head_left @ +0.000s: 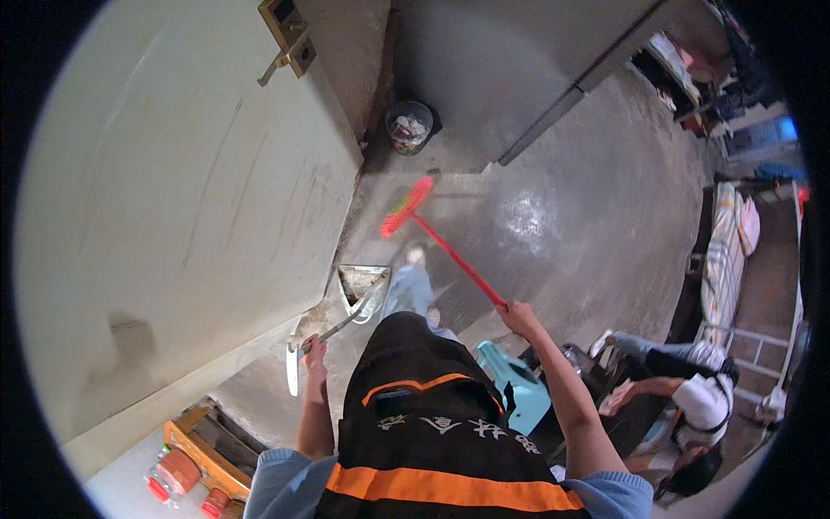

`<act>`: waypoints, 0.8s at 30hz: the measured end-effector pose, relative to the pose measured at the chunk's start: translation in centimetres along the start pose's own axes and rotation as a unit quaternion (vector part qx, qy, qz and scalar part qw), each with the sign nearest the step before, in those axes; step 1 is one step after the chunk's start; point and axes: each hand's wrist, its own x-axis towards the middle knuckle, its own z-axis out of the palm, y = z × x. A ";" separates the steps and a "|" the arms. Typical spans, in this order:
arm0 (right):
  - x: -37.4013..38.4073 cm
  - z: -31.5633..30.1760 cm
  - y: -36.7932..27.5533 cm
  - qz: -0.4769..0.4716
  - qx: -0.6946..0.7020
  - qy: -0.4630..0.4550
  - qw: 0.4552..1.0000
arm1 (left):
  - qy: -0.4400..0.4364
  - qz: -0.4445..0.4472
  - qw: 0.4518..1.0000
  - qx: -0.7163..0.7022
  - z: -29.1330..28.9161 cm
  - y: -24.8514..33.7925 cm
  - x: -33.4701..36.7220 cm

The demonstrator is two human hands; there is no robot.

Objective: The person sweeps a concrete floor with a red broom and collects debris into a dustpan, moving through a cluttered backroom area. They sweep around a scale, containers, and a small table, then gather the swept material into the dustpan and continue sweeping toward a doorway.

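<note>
My right hand is closed round the stick of a red broom. The broom's head, red with some yellow, is slightly smeared and hangs over or on the grey floor ahead of my feet. Down on my left, my left hand grips the grey handle of a long-handled dustpan. The pan lies low beside the door's lower edge, its pale rim round a dark, dirty inside. One of my legs in light blue trousers stands just right of the pan.
A large pale door fills the left side. A waste bin with litter stands beyond it. At lower right are a turquoise plastic item and a co-worker by a bed. A wooden crate sits lower left.
</note>
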 end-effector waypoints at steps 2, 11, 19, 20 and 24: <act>3.1 -3.1 -1.1 0.042 0.032 -0.073 0.996 | 0.012 0.007 0.998 -0.053 1.1 -1.0 0.2; 19.3 -13.7 -8.6 -0.153 -0.210 0.030 0.965 | -0.002 0.042 0.997 -0.062 5.4 -0.4 -3.9; 32.6 -18.6 -12.8 -0.076 -0.123 -0.121 0.982 | 0.021 0.048 0.998 -0.035 10.4 4.4 -6.1; 32.3 -19.1 -12.2 0.004 -0.068 -0.143 0.987 | 0.035 0.040 0.997 -0.054 10.9 4.6 -6.2; 29.0 -20.6 -8.0 0.043 -0.064 -0.183 0.980 | 0.095 0.050 0.994 -0.025 12.5 5.6 -6.9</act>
